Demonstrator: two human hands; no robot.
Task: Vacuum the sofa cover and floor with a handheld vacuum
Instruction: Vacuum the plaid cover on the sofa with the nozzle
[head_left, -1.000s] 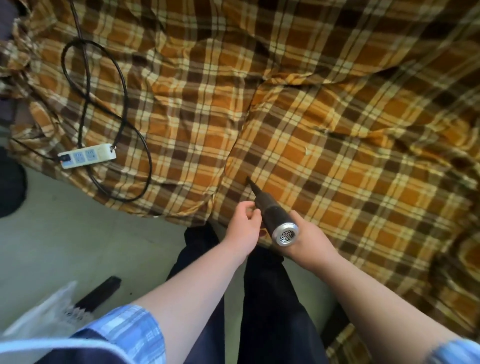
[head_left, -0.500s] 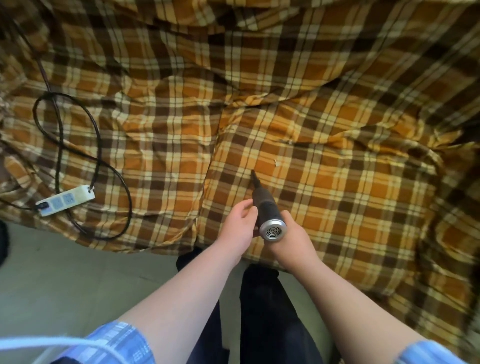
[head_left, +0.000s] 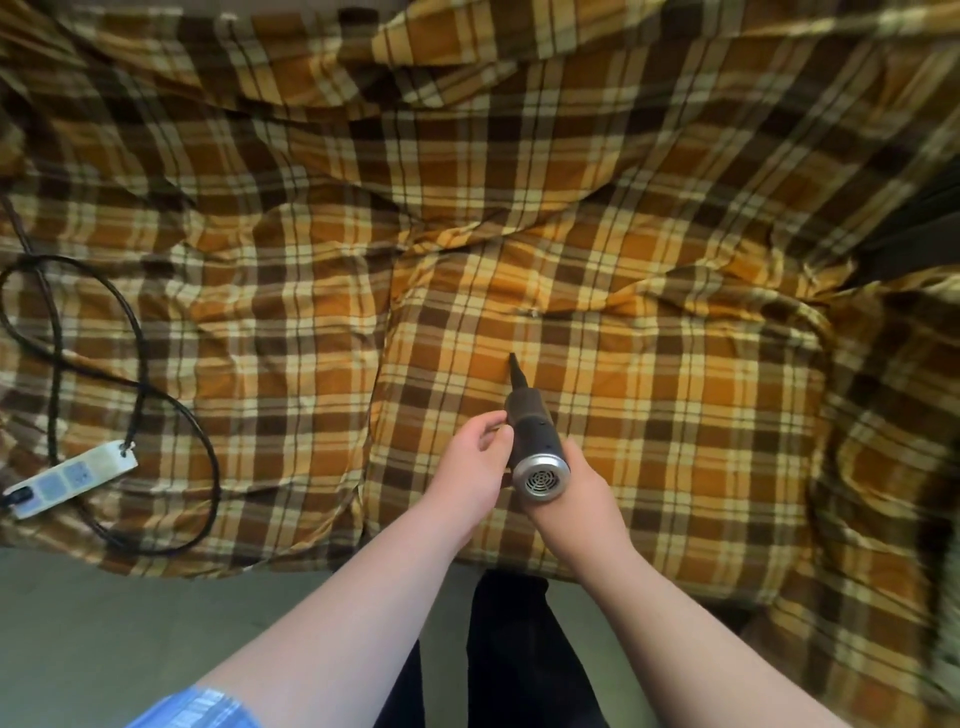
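Vacuum: the handheld vacuum is over the right-hand seat cushion, dark barrel tilted down and away, silver vented end cap facing the camera.
Nozzle: slim and black, pointing forward, and its tip comes down on an orange square near the middle of the cushion; contact or a hair above, cannot tell.
Right hand: the right hand grips the barrel from below and from the right, just behind the cap, with its fingers hidden under the body.
Left hand: the left hand comes in from the other side, thumb and curled fingers closed against the barrel's left flank.
Sofa cover: the sofa cover is orange, brown and cream plaid, rumpled, with a deep fold between the 2 cushions.
Speck: 1 pale speck lies on the cloth just beyond the nozzle.
Power strip: a white power strip lies on the left cushion's front, well apart from the vacuum, and a black cable loops around it.
Floor: the floor is a grey-green strip in front of the sofa.
Person: dark trousers show between the forearms, and a blue checked sleeve shows on the left arm.
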